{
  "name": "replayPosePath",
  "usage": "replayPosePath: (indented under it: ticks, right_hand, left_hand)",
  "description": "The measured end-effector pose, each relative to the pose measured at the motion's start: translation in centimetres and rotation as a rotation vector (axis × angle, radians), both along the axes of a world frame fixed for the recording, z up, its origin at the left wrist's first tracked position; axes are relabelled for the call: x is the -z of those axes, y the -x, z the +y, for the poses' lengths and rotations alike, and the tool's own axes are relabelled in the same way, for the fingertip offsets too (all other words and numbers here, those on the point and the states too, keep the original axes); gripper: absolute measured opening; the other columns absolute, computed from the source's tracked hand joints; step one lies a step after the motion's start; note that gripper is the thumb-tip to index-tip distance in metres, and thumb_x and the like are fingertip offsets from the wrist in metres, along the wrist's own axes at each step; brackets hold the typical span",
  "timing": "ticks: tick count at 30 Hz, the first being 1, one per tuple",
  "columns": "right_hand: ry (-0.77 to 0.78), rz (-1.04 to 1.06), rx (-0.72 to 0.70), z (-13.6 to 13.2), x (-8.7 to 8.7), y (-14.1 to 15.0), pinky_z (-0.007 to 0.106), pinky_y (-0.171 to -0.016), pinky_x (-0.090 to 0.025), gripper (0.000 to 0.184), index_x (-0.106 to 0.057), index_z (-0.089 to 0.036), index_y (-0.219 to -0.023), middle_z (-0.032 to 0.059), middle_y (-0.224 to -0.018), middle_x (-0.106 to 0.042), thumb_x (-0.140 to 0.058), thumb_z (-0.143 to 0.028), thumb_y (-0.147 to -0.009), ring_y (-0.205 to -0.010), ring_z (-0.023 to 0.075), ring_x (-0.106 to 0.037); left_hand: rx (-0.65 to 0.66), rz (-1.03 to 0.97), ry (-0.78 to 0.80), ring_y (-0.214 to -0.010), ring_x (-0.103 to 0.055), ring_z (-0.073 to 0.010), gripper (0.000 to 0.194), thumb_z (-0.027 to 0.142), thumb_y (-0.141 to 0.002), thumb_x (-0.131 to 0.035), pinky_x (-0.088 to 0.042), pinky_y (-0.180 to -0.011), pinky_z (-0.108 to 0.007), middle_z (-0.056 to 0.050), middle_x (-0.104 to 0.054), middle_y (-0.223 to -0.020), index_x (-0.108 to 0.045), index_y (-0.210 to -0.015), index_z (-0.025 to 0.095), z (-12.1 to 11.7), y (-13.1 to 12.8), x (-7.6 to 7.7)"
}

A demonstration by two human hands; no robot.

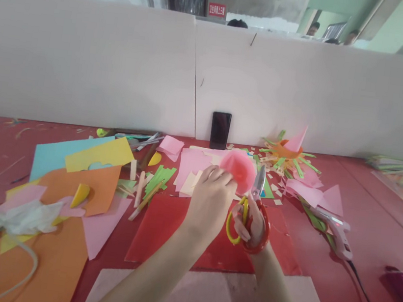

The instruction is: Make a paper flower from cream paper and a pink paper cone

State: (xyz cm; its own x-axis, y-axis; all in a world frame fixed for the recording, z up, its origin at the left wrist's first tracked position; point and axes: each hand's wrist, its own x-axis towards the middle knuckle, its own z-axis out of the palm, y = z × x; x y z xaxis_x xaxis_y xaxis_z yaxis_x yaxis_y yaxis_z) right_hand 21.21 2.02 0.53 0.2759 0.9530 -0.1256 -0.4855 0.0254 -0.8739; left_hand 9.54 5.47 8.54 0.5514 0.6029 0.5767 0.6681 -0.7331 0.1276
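Note:
My left hand is closed, back of the hand up, on the near edge of a round, curved piece of pink paper. Its fingertips are hidden behind the knuckles. In my right hand is a pair of scissors with yellow and red handles, the fingers through the loops and the blades pointing up and away. The blades stand just right of the pink paper; whether they touch it I cannot tell. Under both hands lies a red sheet, partly covered by my forearms.
At right lie a glue gun with a cord and a paper piece with green strips. A phone leans on the white partition. Orange sheets, green strips and a white cable cover the left.

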Motion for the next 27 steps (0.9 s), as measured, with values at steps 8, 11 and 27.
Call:
replayPosePath:
  ticks: [8, 11, 27]
  right_hand:
    - [0.031, 0.192, -0.218, 0.1, 0.6, 0.4, 0.012, -0.020, -0.014, 0.040, -0.061, -0.017, -0.081, -0.0040, -0.045, -0.058, -0.059, -0.056, -0.070, -0.017, 0.0006, -0.022]
    - [0.070, 0.159, -0.204, 0.0, 0.5, 0.4, 0.014, -0.020, -0.014, 0.042, -0.061, -0.016, -0.074, -0.0049, -0.039, -0.053, -0.060, -0.058, -0.068, -0.016, 0.0018, -0.021]
    - [0.000, 0.201, -0.218, 0.3, 1.4, 0.0, 0.013, -0.019, -0.016, 0.041, -0.055, -0.016, -0.060, -0.0023, -0.043, -0.057, -0.058, -0.055, -0.072, -0.017, 0.0002, -0.021]
  left_hand:
    - [-0.074, 0.103, 0.083, -0.072, -0.053, -0.0176, 0.019, 0.009, -0.081, -0.049, -0.037, -0.079, -0.036, -0.002, -0.059, -0.067, -0.058, -0.066, 0.016, -0.1, -0.1, -0.2]
    - [-0.070, 0.101, 0.100, -0.072, -0.053, -0.0173, 0.021, 0.011, -0.083, -0.048, -0.035, -0.080, -0.036, -0.002, -0.059, -0.067, -0.057, -0.065, 0.016, -0.1, -0.1, -0.1]
    - [0.005, 0.081, 0.064, -0.093, -0.057, -0.0215, 0.018, 0.013, -0.080, -0.054, -0.026, -0.101, -0.047, -0.004, -0.065, -0.078, -0.063, -0.065, 0.017, 0.4, 0.0, 0.3]
